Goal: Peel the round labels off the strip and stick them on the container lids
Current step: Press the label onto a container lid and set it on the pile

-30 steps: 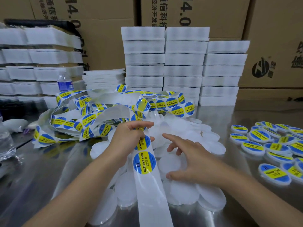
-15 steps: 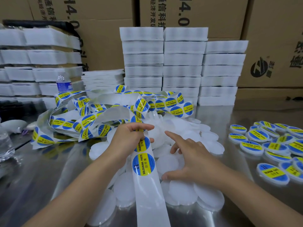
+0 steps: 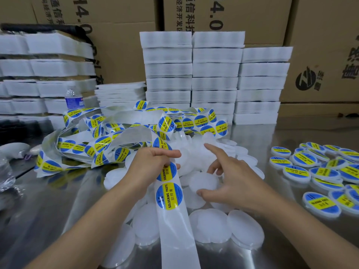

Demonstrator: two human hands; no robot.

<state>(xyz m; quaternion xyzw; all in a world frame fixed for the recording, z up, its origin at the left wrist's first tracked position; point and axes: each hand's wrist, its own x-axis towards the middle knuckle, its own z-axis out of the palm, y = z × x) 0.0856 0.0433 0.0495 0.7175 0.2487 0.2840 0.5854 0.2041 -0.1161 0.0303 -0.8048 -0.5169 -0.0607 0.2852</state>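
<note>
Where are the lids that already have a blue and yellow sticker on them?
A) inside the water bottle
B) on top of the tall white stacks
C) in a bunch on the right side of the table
C: the labelled lids lie grouped on the right side of the table, apart from the plain white lids in the middle.

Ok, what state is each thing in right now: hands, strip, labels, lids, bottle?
left hand, gripping the label strip.
right hand, holding one blank lid by its edges, index finger straight.
label strip, near end bare backing, far part tangled in a heap.
nearest label, on the backing, unpeeled.
blank lids, unlabelled, piled loosely.
labelled lids, stickers on, lying to the right.
water bottle, upright.
</note>
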